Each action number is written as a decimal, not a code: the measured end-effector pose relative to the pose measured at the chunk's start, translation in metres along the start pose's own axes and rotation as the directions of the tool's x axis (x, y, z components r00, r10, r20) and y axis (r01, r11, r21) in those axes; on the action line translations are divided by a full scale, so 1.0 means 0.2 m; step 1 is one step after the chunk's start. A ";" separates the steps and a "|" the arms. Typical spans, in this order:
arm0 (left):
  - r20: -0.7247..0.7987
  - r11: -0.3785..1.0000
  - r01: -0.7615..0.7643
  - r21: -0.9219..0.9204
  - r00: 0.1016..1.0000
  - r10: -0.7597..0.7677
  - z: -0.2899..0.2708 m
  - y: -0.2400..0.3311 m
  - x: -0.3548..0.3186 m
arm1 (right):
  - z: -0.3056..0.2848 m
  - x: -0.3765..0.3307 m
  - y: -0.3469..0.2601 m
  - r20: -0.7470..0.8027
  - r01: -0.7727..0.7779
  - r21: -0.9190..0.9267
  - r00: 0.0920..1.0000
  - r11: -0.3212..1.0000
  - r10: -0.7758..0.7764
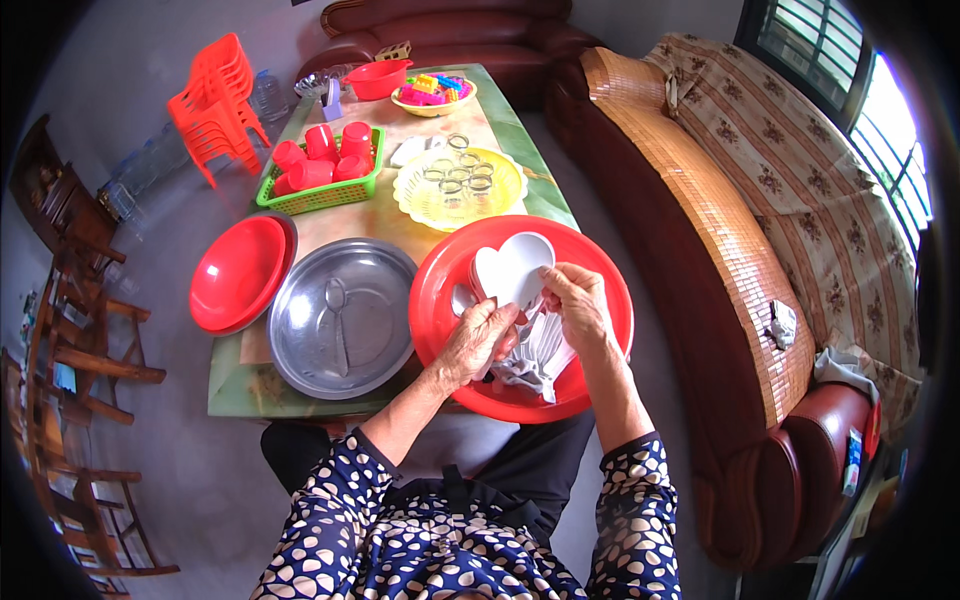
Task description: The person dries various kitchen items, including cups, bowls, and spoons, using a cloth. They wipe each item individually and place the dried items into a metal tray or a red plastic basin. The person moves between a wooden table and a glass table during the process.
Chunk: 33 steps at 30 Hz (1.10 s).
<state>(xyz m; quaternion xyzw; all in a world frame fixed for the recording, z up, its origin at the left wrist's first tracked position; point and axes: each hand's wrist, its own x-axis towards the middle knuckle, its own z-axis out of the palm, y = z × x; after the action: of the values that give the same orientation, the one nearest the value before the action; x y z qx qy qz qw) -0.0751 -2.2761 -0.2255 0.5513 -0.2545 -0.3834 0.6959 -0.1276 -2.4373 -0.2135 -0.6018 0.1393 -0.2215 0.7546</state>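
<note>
Both hands hold a white heart-shaped dish (515, 267) over a large red basin (432, 300). My left hand (480, 343) is closed at its lower left edge. My right hand (577, 300) pinches its right edge between thumb and fingers. More edges show behind the dish's left side, perhaps others stacked with it. Below the hands, several long white utensils (545, 345) lie in the basin, their ends partly covered. A metal spoon (462, 299) rests at the basin's left, partly hidden. Left of the basin, a metal basin (295, 335) holds a long-handled metal spoon (339, 325).
Red bowls (238, 275) stand at the table's left edge. Behind are a green basket (317, 201) of red cups, a yellow tray (415, 203) with several glass rings, a bowl of toy blocks (436, 92) and a red colander (377, 80). A sofa (650, 250) runs along the right.
</note>
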 end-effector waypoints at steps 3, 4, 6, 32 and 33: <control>0.023 0.988 -0.051 0.146 0.999 0.048 -0.03 -0.02 -0.01 | -0.07 0.05 -0.02 -0.108 0.024 0.097 0.994 0.995 -0.014; 0.020 0.985 -0.028 0.170 0.999 0.025 -0.01 -0.01 -0.01 | -0.10 0.06 -0.03 -0.148 0.004 0.124 0.989 0.992 0.014; 0.015 0.982 -0.008 0.188 1.000 0.005 -0.01 0.00 -0.02 | -0.12 0.07 -0.03 -0.194 -0.025 0.203 0.979 0.979 0.065; -0.224 0.748 -0.299 0.592 0.831 0.510 -0.11 0.07 -0.13 | -0.05 -0.05 0.03 0.040 -0.050 -0.155 0.998 0.987 0.057; -0.238 0.714 -0.330 0.617 0.787 0.570 -0.15 0.09 -0.17 | -0.03 -0.06 0.03 0.074 -0.004 -0.223 0.997 0.975 0.022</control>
<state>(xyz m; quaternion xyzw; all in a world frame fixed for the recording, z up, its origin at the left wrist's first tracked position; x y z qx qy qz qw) -0.0668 -2.2298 -0.2140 0.7120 -0.3293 0.0166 0.6199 -0.1397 -2.4360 -0.2215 -0.6898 0.1383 -0.1764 0.6884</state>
